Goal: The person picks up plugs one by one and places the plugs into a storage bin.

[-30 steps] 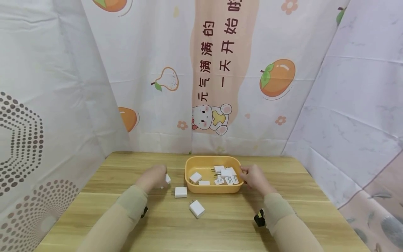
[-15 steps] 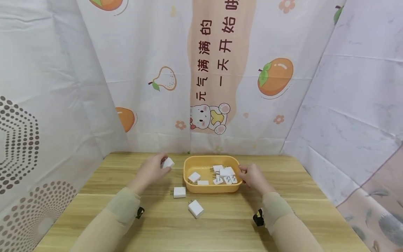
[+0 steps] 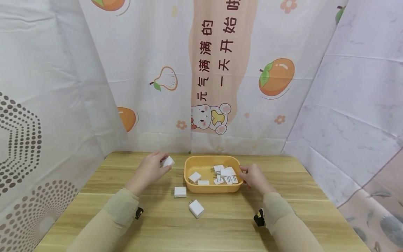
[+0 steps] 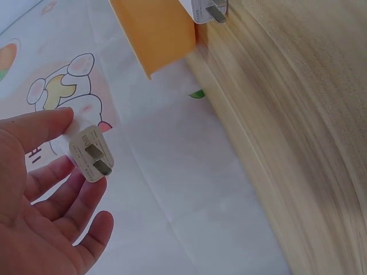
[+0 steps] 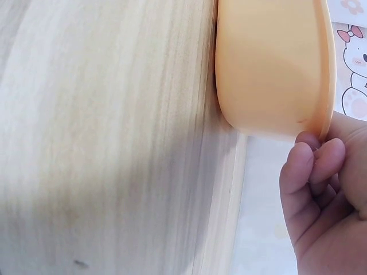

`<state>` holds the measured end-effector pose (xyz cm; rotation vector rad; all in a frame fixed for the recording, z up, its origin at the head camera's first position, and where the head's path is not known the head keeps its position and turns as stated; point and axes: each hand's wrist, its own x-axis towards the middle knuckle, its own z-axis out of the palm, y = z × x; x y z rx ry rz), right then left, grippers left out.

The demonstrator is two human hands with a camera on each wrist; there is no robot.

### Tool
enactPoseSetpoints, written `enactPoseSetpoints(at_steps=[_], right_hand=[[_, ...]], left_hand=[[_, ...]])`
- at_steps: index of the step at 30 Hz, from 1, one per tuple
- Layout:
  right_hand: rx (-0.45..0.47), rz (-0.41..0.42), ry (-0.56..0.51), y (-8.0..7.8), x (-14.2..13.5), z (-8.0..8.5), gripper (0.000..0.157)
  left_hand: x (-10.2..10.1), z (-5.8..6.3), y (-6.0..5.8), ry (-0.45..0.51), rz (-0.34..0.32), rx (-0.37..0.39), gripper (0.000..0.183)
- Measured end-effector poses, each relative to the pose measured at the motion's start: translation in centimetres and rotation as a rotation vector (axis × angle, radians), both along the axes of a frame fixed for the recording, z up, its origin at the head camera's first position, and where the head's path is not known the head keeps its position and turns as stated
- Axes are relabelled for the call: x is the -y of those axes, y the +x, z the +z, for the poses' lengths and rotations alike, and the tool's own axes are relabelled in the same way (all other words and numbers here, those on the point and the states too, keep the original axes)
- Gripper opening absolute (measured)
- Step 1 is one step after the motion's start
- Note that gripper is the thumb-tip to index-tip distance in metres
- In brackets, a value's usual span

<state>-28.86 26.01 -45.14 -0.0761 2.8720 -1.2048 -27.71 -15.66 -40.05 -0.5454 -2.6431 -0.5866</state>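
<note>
Between thumb and fingers, my left hand pinches a white charger plug, raised above the table to the left of the yellow basket. Its two flat metal prongs face the camera in the left wrist view. My right hand grips the rim at the basket's right end, thumb and fingers meeting at the edge in the right wrist view. Several white charger plugs lie in the basket, mostly toward its right side. One plug rests on the table by the basket's front left corner, and another plug lies nearer.
The wooden table reaches back to a printed curtain close behind the basket. More cloth hangs along the left and right sides. A dark strap piece shows at the right wrist.
The left hand has lifted the charger plug off the table and turned it up, moving slightly away from me. The right hand keeps its place on the basket rim.
</note>
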Motion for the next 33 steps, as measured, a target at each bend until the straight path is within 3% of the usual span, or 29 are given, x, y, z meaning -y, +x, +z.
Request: enactPoseSetpoints(at_steps=[16,33], right_hand=[[0.004,0.003,-0.02,-0.2,0.0,0.2,0.044],[0.038,-0.019,-0.028,-0.1,0.0,-0.1,0.044]], left_hand=[[-1.8,0.4,-0.5,0.0,-0.046,-0.028,0.042],[-6.0,0.8,-1.7,0.012,-0.111,0.032,0.034]])
